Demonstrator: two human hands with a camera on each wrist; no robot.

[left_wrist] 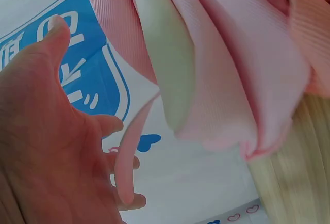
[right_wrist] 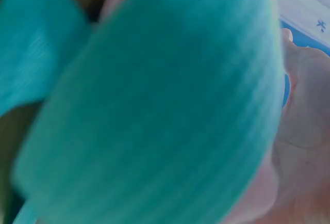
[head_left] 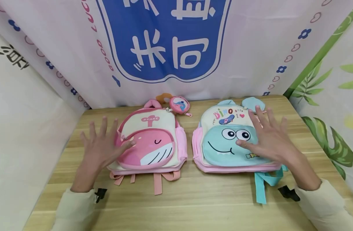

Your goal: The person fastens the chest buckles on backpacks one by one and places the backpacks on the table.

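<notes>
Two small children's backpacks lie side by side, fronts up. The left one is a pink and cream whale backpack (head_left: 147, 144) with a round pink whale pouch (head_left: 180, 105) by its top. On the right is a teal, cream and pink dinosaur backpack (head_left: 231, 141) with a light blue pouch (head_left: 252, 104). My left hand (head_left: 102, 149) spreads its fingers over the whale backpack's left side. Over the dinosaur backpack's right part, my right hand (head_left: 270, 141) is spread too. Neither hand holds anything. In the right wrist view a teal strap (right_wrist: 154, 110) hides much of that hand.
The backpacks lie on a wood-grain table (head_left: 193, 202). Pink straps (head_left: 158, 184) and a teal strap (head_left: 260, 189) trail toward the front. Behind hangs a printed cloth (head_left: 245, 64); a leaf-patterned cloth (head_left: 335, 106) covers the right side, and a white surface (head_left: 20, 122) stands at left.
</notes>
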